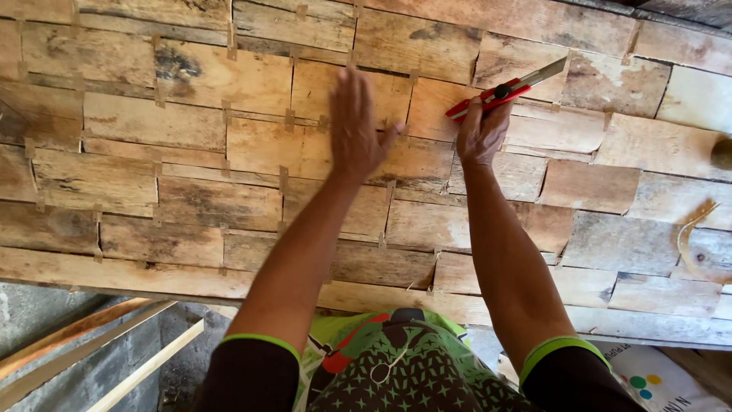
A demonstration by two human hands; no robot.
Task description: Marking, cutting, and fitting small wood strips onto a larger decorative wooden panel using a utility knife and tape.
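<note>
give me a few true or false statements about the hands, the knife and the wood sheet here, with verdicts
1. The right hand holds a red utility knife with its blade extended. True.
2. The left hand is closed in a fist around a hammer. False: it lies flat and open on the patchwork veneer sheet, holding nothing.
3. The sheet is made of many pale wood pieces joined by small tape strips. True.
4. The knife blade points down toward the person's body. False: it points up and to the right, away from the body.
5. Both hands are over the sheet. True.
</note>
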